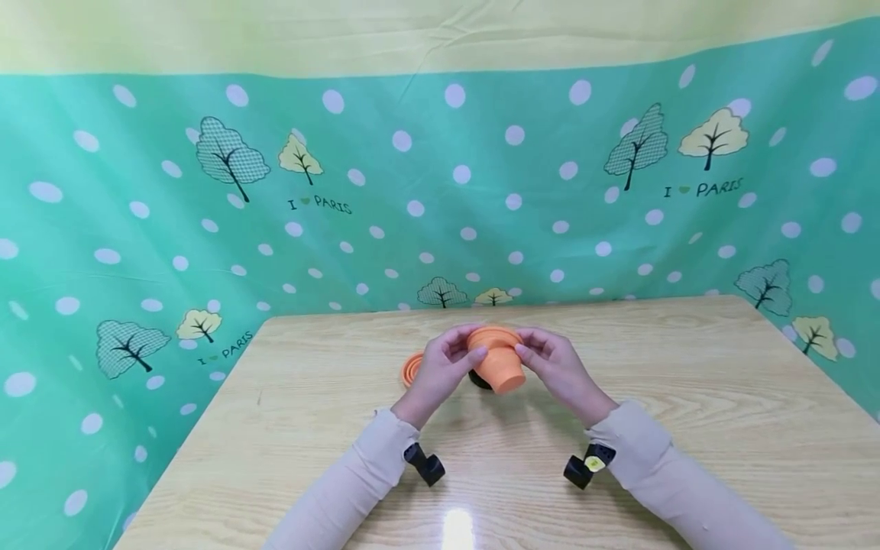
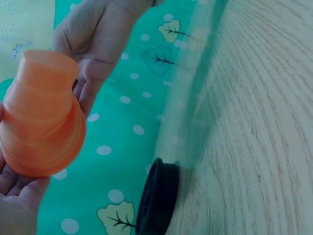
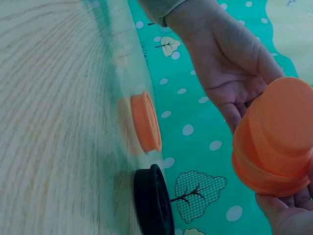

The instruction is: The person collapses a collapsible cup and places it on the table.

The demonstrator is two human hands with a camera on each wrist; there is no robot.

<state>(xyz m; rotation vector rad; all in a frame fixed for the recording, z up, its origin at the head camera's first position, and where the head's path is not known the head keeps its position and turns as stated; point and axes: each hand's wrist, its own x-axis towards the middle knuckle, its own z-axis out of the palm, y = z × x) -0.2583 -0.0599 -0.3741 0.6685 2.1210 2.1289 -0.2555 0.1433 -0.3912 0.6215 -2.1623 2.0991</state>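
An orange collapsible cup (image 1: 500, 365), soft-looking with stepped folds, is held up above the table between both hands. My left hand (image 1: 443, 367) grips its left side near the wide rim, thumb on the outer wall. On the opposite side my right hand (image 1: 560, 370) pinches the rim, its thumb on the wall. The cup tilts so that its narrow flat base points down and toward me. In the left wrist view the cup (image 2: 44, 112) is stretched out, with one fold running slantwise. Its inside is hidden in all views.
Behind the cup a round black lid-like piece (image 3: 152, 200) lies on the wooden table (image 1: 309, 428). To its left is an orange ringed disc (image 1: 411, 369), partly hidden by the left hand in the head view. A green dotted curtain (image 1: 385, 183) hangs at the table's far edge.
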